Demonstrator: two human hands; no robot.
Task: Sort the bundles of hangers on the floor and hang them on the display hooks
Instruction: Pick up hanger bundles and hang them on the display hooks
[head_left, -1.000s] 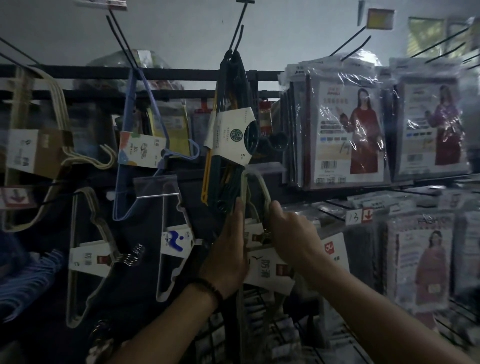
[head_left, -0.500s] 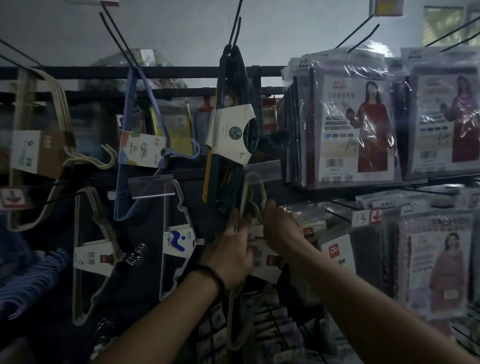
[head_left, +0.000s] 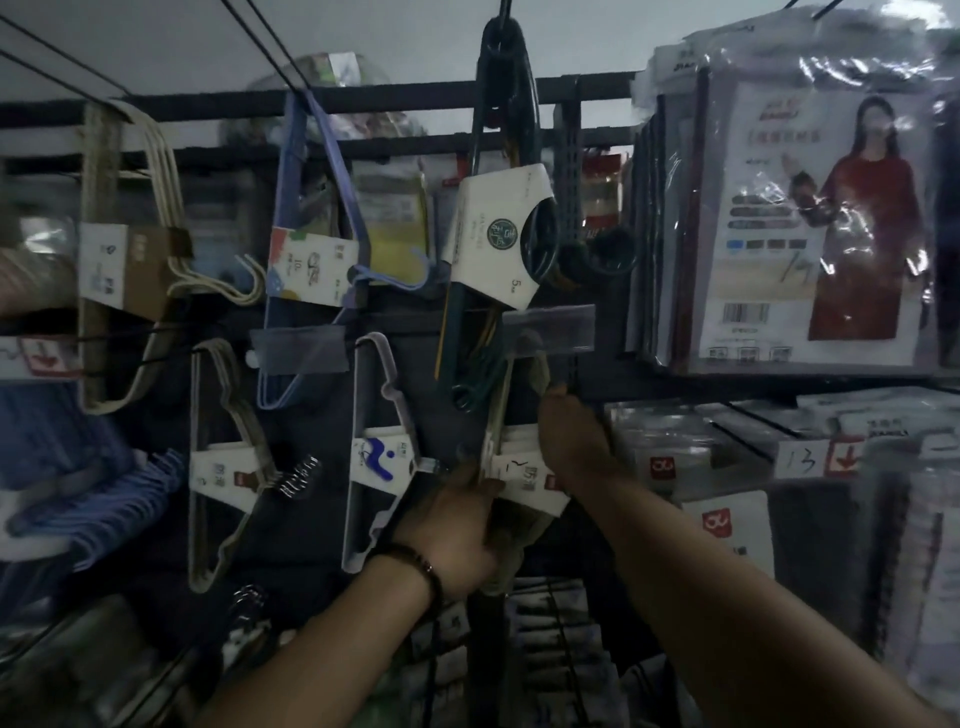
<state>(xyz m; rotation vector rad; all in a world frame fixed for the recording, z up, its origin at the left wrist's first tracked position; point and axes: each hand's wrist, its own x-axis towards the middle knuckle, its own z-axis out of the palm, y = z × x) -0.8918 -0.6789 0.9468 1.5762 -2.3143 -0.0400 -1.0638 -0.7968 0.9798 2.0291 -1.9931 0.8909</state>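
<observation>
1. The bundle of pale beige wire hangers with a white paper label (head_left: 527, 480) was just below the dark green hanger bundle with a white card (head_left: 493, 234).
2. It stood up and down, its top pointing up at the clear plastic tag (head_left: 550, 327) under the green bundle.
3. The left hand (head_left: 457, 535) gripped its lower part; the right hand (head_left: 571, 441) held its upper edge, nearer the top.
4. I could not tell if it was hooked yet.
</observation>
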